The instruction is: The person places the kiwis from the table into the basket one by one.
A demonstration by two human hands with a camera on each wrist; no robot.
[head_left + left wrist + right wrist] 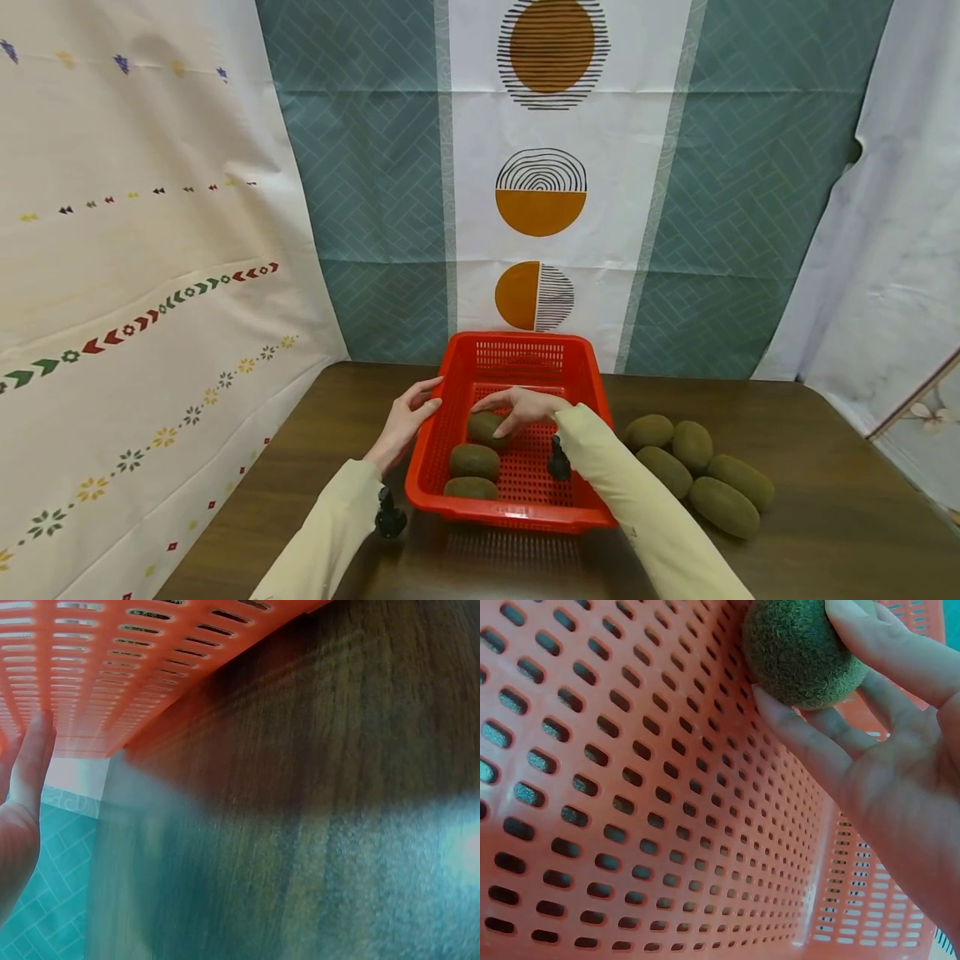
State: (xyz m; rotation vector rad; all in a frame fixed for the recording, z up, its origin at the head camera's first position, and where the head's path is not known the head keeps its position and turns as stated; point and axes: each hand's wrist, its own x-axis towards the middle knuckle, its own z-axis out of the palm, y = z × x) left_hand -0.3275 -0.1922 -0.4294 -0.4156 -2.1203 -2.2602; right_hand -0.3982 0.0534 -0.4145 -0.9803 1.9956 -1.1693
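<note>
A kiwi (pixel 486 427) is cupped in the curled fingers of the right hand (pixel 525 407) inside the red basket (pixel 581 379), which is steadied at its left wall by the straight-fingered left hand (pixel 405 417), five kiwis (pixel 697 471) lying beside it on the table (pixel 825 467).

Fuzzy green-brown kiwi (pixel 485 427) lay in red perforated basket (pixel 583 375), gripped by right hand (pixel 525 407); left hand (pixel 402 421) rested fingers on basket's left rim.
</note>
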